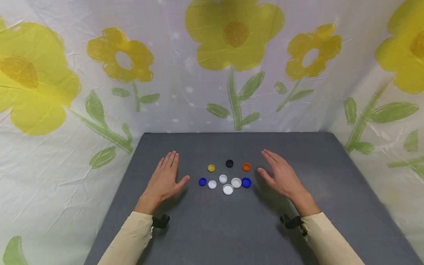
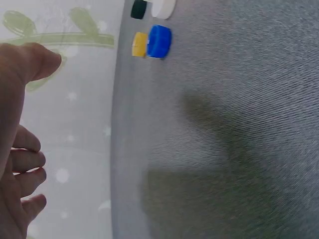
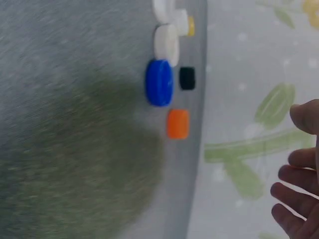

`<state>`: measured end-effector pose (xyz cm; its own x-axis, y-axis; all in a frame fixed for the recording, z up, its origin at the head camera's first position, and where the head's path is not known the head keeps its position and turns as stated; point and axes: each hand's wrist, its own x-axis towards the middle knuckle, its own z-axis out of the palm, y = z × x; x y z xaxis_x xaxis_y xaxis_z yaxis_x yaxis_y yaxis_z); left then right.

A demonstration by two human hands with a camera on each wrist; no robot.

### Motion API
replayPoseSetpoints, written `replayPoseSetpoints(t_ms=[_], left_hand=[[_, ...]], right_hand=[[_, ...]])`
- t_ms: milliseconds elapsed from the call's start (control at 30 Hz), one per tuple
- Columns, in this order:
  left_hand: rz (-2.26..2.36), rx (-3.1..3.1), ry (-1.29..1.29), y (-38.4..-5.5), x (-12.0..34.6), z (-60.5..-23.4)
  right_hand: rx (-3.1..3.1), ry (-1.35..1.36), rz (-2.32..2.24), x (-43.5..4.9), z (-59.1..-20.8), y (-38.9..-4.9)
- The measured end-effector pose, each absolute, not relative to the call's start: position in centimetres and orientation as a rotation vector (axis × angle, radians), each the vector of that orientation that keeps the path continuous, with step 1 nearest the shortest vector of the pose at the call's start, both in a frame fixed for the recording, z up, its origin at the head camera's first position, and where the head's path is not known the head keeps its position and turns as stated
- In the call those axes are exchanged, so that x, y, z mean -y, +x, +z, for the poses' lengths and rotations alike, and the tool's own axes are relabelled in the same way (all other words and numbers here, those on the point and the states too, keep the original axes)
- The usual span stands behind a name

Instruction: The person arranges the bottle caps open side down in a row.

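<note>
Several bottle caps lie loosely grouped on the grey table between my two hands. At the back are a yellow cap, a black cap and an orange cap. In front of them sit a small blue cap, several white caps and a larger blue cap. My left hand hovers left of the group, fingers straight and thumb spread, holding nothing. To the right, my right hand is likewise held with extended fingers, nearest the orange and larger blue caps.
Behind the table's far edge hangs a pale curtain printed with yellow flowers, which also runs along both sides. A dark band with a camera mount is on the left wrist, and another mount on the right.
</note>
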<state>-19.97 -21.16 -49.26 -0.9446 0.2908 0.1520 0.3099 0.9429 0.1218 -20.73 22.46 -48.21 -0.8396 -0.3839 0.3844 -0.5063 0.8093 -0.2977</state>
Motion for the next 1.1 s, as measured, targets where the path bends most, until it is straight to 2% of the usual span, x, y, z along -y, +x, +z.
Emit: replayPoseSetpoints(t_ms=[267,533,1100], left_hand=[[-0.278,2.978,-0.515,-19.5,21.1,-46.7],[-0.255,2.929,-0.575,-19.4,20.8,-46.2],[-0.314,2.958,-0.612,-19.6,19.7,-47.3]], right_hand=[[2.687,0.823,0.496,-19.9,-45.1,-20.8],[2.675,0.955,0.474,-16.8,-43.4,-21.3],[2.722,1.127,0.517,-11.2,-45.8,-21.7]])
